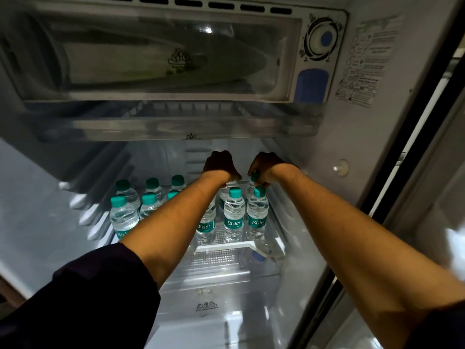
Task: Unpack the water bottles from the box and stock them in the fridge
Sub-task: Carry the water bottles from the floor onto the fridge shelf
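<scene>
Both forearms stretch forward into the fridge (352,152). Right hand (264,170) curls down, pinching the green cap of a rear water bottle (253,183) on the wire shelf (221,246). Left hand (220,166) hangs bent-wristed over a neighbouring bottle; its grasp is hidden, I cannot tell.

Water bottles (234,217) are clear glossy plastic with teal caps; the wire shelf (221,250) looks white-coated, the fridge walls (352,137) smooth matt plastic, the sleeve (83,298) dark cloth.
</scene>
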A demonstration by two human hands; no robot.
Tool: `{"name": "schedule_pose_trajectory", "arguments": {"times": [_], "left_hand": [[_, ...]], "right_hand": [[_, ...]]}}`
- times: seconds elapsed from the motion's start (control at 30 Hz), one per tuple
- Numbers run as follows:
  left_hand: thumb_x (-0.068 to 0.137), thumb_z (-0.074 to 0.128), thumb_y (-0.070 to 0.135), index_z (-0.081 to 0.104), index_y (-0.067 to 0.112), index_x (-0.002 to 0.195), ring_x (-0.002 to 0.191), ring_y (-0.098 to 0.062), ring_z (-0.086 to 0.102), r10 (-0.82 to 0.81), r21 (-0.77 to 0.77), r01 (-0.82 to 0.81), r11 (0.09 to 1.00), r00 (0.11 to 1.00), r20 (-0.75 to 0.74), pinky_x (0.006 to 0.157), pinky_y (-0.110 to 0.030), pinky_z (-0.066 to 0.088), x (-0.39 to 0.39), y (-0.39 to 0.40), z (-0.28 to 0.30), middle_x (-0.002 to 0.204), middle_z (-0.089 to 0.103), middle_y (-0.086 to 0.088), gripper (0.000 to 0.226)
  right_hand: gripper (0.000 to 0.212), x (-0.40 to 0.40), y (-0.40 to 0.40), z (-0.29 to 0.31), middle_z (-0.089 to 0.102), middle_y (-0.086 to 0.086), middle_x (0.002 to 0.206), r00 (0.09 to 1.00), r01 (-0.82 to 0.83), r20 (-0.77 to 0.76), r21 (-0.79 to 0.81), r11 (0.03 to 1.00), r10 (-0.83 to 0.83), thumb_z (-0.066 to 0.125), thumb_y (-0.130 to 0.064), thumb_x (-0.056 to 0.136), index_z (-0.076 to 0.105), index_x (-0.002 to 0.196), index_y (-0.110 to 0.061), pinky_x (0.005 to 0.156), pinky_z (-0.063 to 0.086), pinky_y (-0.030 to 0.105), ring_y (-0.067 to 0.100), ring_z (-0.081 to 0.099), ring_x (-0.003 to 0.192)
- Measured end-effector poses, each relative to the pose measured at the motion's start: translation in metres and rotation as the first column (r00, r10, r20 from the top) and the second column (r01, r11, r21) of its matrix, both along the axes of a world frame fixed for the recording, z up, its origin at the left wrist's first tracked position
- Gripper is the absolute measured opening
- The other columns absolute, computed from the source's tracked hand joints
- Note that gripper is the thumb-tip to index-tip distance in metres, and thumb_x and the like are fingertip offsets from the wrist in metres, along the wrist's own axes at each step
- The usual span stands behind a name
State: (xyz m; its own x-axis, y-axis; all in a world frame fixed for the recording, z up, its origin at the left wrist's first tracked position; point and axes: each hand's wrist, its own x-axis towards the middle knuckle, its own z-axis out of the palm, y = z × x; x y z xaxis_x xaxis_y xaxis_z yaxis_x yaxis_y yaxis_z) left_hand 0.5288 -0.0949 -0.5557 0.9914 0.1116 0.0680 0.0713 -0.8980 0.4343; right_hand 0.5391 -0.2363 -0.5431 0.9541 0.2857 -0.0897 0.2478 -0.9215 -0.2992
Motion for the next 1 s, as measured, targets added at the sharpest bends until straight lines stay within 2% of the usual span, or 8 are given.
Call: {"name": "schedule_pose_trajectory", "arguments": {"times": [0.1, 0.23, 0.4, 0.6, 0.7, 0.8, 0.93, 1.0], "left_hand": [[0.076, 0.081, 0.028, 0.053, 0.006, 0.122, 0.104, -0.03, 0.064, -0.01, -0.01, 0.01, 1.0, 1.0, -0.001, 0.089, -0.038, 0.057, -0.001, 0.0, 0.0, 0.12, 0.058, -0.017, 0.058], [0.077, 0.081, 0.021, 0.054, 0.006, 0.117, 0.093, -0.025, 0.065, -0.009, -0.061, 0.009, 0.998, 1.0, -0.001, 0.065, -0.028, 0.06, 0.0, -0.003, -0.001, 0.114, 0.059, -0.015, 0.051], [0.075, 0.083, 0.023, 0.054, 0.006, 0.118, 0.099, -0.027, 0.066, -0.001, -0.08, -0.001, 0.997, 1.0, -0.025, 0.083, -0.035, 0.059, 0.001, -0.004, -0.004, 0.114, 0.061, -0.016, 0.055], [0.074, 0.083, 0.028, 0.054, 0.008, 0.114, 0.079, -0.022, 0.068, -0.025, -0.072, 0.02, 0.997, 0.998, -0.065, 0.045, -0.02, 0.053, 0.003, -0.001, -0.001, 0.104, 0.06, -0.013, 0.053], [0.074, 0.081, 0.042, 0.056, 0.009, 0.112, 0.083, -0.023, 0.068, -0.02, -0.031, 0.019, 0.999, 0.999, -0.032, 0.063, -0.03, 0.061, 0.001, -0.003, 0.001, 0.106, 0.061, -0.012, 0.057], [0.082, 0.066, 0.058, 0.055, 0.006, 0.117, 0.102, -0.029, 0.061, -0.028, 0.095, 0.02, 0.995, 0.996, 0.082, 0.086, -0.034, 0.055, -0.007, -0.003, 0.006, 0.118, 0.056, -0.016, 0.063], [0.091, 0.053, 0.058, 0.054, 0.009, 0.116, 0.107, -0.028, 0.055, -0.028, 0.18, -0.008, 0.984, 0.979, 0.2, 0.08, -0.032, 0.042, -0.024, 0.0, 0.012, 0.117, 0.057, -0.015, 0.056], [0.093, 0.05, 0.057, 0.053, 0.011, 0.12, 0.109, -0.027, 0.053, -0.052, 0.202, 0.003, 0.979, 0.971, 0.235, 0.085, -0.034, 0.043, -0.036, 0.003, 0.01, 0.12, 0.055, -0.014, 0.053]], "right_hand": [[0.042, 0.0, 0.001, -0.002, 0.062, 0.012, 0.126, 1.0, 0.0, 0.009, -0.004, 1.0, 0.0, 0.071, 0.004, 0.083, 0.067, 0.122, -0.011, 0.092, 0.056, 0.035, 0.027, 0.063, 0.111], [0.044, 0.002, 0.0, -0.004, 0.062, 0.012, 0.127, 1.0, -0.004, 0.023, -0.008, 1.0, 0.004, 0.071, 0.004, 0.084, 0.066, 0.124, -0.012, 0.094, 0.054, 0.034, 0.026, 0.063, 0.112], [0.041, 0.008, 0.002, -0.009, 0.063, 0.012, 0.126, 0.999, 0.003, 0.034, -0.001, 1.0, -0.003, 0.071, 0.001, 0.084, 0.066, 0.122, -0.013, 0.091, 0.055, 0.032, 0.025, 0.064, 0.11], [0.041, 0.014, 0.003, -0.013, 0.064, 0.012, 0.122, 1.0, 0.008, 0.026, 0.0, 1.0, -0.008, 0.072, 0.001, 0.083, 0.067, 0.121, -0.015, 0.086, 0.057, 0.029, 0.025, 0.065, 0.106], [0.037, 0.013, 0.003, -0.012, 0.066, 0.011, 0.118, 1.0, 0.006, 0.029, -0.016, 1.0, -0.006, 0.071, -0.003, 0.085, 0.068, 0.12, -0.015, 0.079, 0.055, 0.026, 0.024, 0.066, 0.101], [0.036, 0.01, 0.002, -0.01, 0.065, 0.008, 0.121, 1.0, 0.017, 0.025, -0.034, 0.999, -0.016, 0.069, -0.007, 0.086, 0.066, 0.121, -0.017, 0.08, 0.051, 0.026, 0.023, 0.064, 0.104], [0.044, 0.003, -0.001, -0.008, 0.059, 0.004, 0.13, 0.998, 0.055, 0.02, -0.031, 0.998, -0.055, 0.07, -0.008, 0.085, 0.062, 0.125, -0.022, 0.1, 0.048, 0.033, 0.021, 0.059, 0.115], [0.045, -0.003, -0.001, -0.007, 0.057, 0.004, 0.134, 0.996, 0.083, 0.034, -0.022, 0.996, -0.082, 0.071, -0.012, 0.086, 0.059, 0.129, -0.023, 0.103, 0.046, 0.036, 0.022, 0.056, 0.118]]}}
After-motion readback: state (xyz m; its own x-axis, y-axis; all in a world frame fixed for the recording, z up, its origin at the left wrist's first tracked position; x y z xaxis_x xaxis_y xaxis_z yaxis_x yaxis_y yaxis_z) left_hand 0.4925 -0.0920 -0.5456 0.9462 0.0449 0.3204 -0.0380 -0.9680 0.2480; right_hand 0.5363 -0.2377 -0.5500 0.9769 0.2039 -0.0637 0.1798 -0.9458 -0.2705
